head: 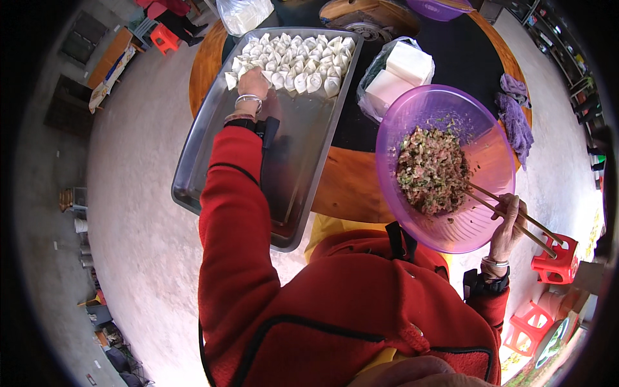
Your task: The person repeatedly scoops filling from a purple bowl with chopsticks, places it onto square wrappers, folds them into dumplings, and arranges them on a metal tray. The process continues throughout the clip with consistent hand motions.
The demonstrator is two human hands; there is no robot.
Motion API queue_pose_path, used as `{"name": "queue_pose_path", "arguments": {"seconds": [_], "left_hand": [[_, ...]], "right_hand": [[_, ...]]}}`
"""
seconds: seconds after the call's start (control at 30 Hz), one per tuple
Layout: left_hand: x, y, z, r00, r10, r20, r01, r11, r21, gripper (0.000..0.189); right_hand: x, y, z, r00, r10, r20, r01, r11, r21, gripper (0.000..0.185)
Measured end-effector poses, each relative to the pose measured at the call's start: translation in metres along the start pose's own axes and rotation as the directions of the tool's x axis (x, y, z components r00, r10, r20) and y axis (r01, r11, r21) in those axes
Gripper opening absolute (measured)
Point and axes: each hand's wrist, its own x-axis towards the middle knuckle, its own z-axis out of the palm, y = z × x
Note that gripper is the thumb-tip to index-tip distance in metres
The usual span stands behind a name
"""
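Note:
Rows of folded wontons (301,58) fill the far end of a rectangular metal tray (295,159). Over the tray, my left hand (254,83) reaches to the left part of the nearest row. Its fingertips are hidden among the wontons, so I cannot tell whether it grips one. My right hand (508,220) is shut on a pair of wooden chopsticks (534,232), whose tips dip into minced meat filling with green bits (430,169). That filling lies in a translucent purple plastic bowl (491,130) to the right of the tray.
Stacked square wrappers (408,63) in a plastic bag lie behind the bowl. A purple cloth (515,121) rests at the right edge of the round wooden table (355,186). Another plastic bag (244,14) stands beyond the tray. Red plastic stools (556,259) are on the floor; another person stands far left.

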Motion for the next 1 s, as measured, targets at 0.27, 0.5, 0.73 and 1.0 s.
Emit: {"name": "queue_pose_path", "arguments": {"seconds": [0.27, 0.5, 0.73, 1.0], "left_hand": [[-0.001, 0.0, -0.006, 1.0, -0.019, 0.023, 0.018, 0.998, 0.064, 0.02], [-0.016, 0.022, -0.029, 0.992, -0.092, -0.091, 0.093, 0.996, 0.008, 0.018], [-0.042, 0.073, -0.017, 0.995, 0.074, 0.066, -0.061, 0.981, -0.183, 0.014], [-0.041, 0.065, -0.034, 0.945, -0.312, 0.097, 0.313, 0.95, 0.008, 0.025]], "right_hand": [[0.001, 0.002, 0.001, 1.0, -0.02, 0.006, 0.02, 1.0, 0.001, 0.028], [0.004, 0.002, 0.001, 1.0, -0.022, -0.018, 0.022, 1.0, -0.008, 0.028], [0.016, 0.015, 0.002, 0.998, -0.057, -0.027, 0.059, 0.994, 0.097, 0.026], [0.015, 0.021, -0.004, 1.0, -0.028, 0.011, 0.027, 0.998, 0.061, 0.026]]}}
